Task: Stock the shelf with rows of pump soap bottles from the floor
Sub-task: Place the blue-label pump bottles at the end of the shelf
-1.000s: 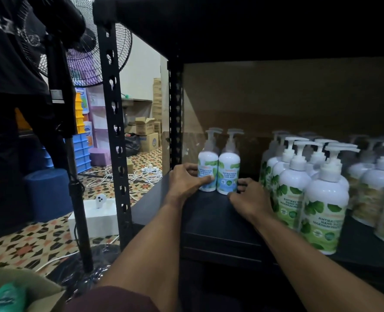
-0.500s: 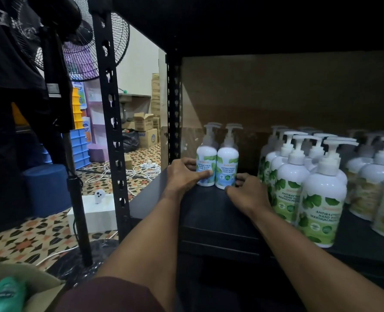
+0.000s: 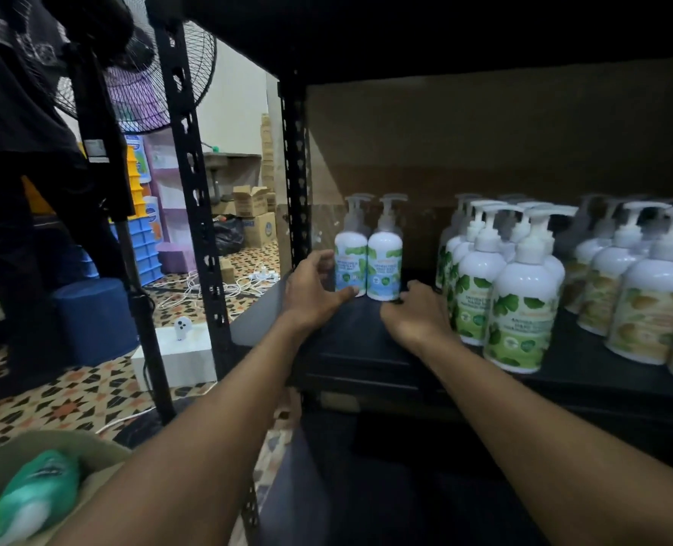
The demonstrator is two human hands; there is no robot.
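Your left hand (image 3: 314, 290) cups the lower body of the left blue-label bottle (image 3: 350, 266), thumb across its foot and fingers round its outer side. Your right hand (image 3: 417, 314) lies with bent fingers at the foot of the right blue-label bottle (image 3: 384, 266); whether it grips or only touches cannot be told, since the knuckles hide the fingertips. Both bottles stand upright and touching, side by side, deep at the left end of the shelf (image 3: 366, 348), well apart from the row of green-label bottles (image 3: 522, 309) and the yellow-label bottles (image 3: 650, 313) beyond. They look like stiff, glossy plastic, so expect a firm wall that will not dent but may slip in a loose grasp; if full, as seems likely, the weight sits low and each will feel heavier than its size suggests. Take hold round the body below the shoulder, where your left hand is now; leave the pump head (image 3: 360, 199) alone, for the thin neck probably swivels and gives poor purchase. Being tall and narrow, they should slide better when pushed at the foot than at the top; a shove up high could tip one into its neighbour.
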